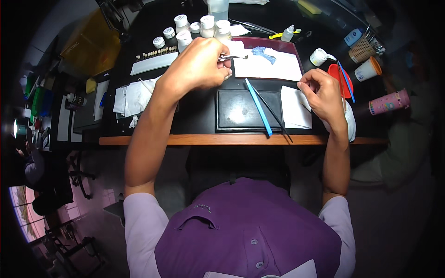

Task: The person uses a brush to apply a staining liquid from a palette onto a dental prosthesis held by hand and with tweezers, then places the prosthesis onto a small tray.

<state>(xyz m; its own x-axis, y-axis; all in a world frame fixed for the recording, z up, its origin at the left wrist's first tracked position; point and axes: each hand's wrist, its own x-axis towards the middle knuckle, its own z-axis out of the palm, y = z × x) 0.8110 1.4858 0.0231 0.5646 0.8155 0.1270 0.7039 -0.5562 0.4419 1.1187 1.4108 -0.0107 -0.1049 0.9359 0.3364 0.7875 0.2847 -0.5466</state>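
Note:
My left hand (201, 65) is closed round a slim metal instrument (234, 57), whose tip points right over the white paper (273, 69) in a maroon tray (289, 46). A crumpled blue piece (264, 54) lies on that paper, just past the tip. My right hand (324, 95) hovers beside a folded white sheet (294, 111), thumb and fingers curled together; what they hold, if anything, is hidden. Between my arms sits a dark flat slab (236, 109), with a light-blue stick (258, 106) and a thin black stick (276, 113) across it.
Small white-lidded jars (207, 27) stand at the back, near a row of tooth-shade tabs (157, 53) and a white strip (153, 64). White cloths (134, 97) lie left. To the right are a red dish (340, 76), paper cup (366, 69), tool holder (361, 48) and pink can (389, 103).

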